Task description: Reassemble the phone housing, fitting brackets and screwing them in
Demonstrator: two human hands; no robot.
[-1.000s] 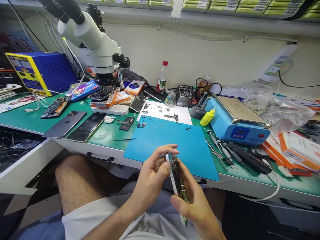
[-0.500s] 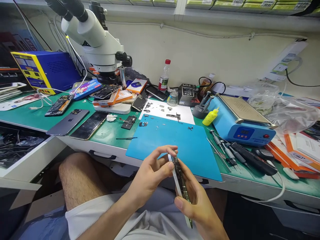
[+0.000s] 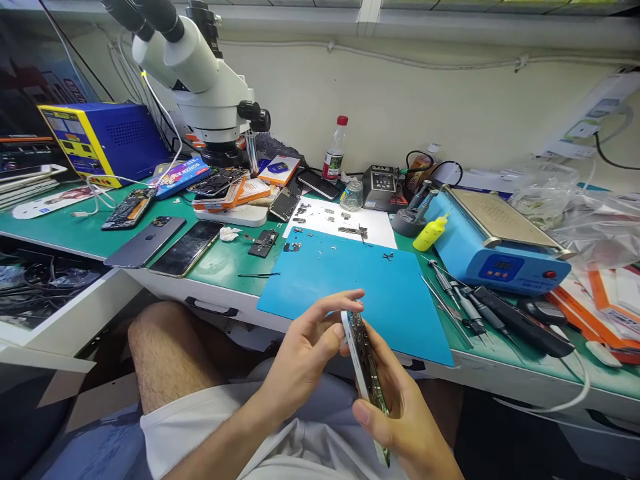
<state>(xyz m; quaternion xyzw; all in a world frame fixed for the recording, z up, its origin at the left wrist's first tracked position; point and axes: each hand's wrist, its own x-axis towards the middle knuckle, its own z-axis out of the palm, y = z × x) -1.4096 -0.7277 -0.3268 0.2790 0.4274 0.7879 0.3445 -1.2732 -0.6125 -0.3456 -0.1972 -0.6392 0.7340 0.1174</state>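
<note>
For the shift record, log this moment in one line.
left hand: upper end of opened device | right hand: holding lower part | blue mat: beyond

Bare-armed person, seen from above. The left grip (image 3: 300,353) is a human hand with long, slender fingers, joined by a narrow wrist to a bare left forearm (image 3: 230,433). The right grip (image 3: 400,413) is also a bare hand; its thumb ends in a short, rounded nail. Loose white shorts (image 3: 180,413) have a wide leg with a plain hem. The bare left knee (image 3: 165,327) is rounded, with fine hair. Pale grey, creased cloth (image 3: 300,443) covers the lap; whether shirt or shorts is unclear.
</note>
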